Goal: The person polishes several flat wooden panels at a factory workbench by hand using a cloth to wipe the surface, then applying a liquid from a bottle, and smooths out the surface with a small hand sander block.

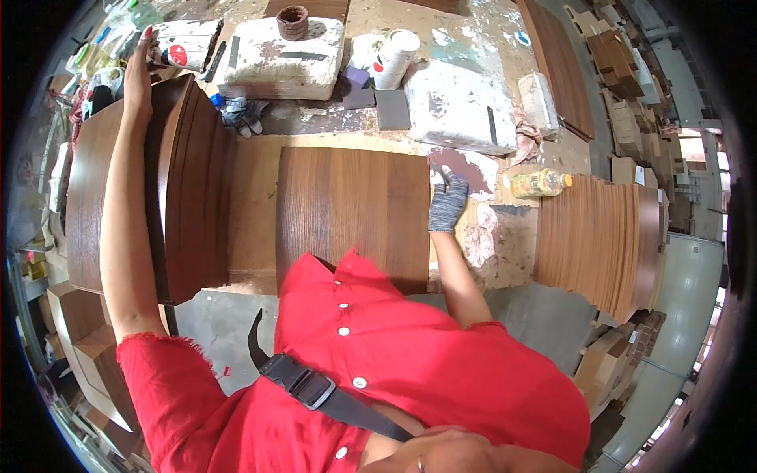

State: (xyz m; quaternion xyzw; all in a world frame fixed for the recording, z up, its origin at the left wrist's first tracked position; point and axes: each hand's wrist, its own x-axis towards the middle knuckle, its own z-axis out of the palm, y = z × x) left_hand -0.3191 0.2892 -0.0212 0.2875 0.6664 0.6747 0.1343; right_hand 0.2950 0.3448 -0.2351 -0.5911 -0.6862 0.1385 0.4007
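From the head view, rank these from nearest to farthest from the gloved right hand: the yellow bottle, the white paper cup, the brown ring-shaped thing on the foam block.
From the right hand:
1. Yellow bottle, lying just to its right.
2. White paper cup, on its side farther up the bench.
3. Brown ring-shaped thing, on the white block at the far edge, up and left.

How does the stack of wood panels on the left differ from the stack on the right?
The left stack looks darker brown; the right stack is lighter. The left hand rests on the far end of the left stack, while no hand touches the right stack; the gloved right hand is beside the single panel. Both hold flat wood-grain panels.
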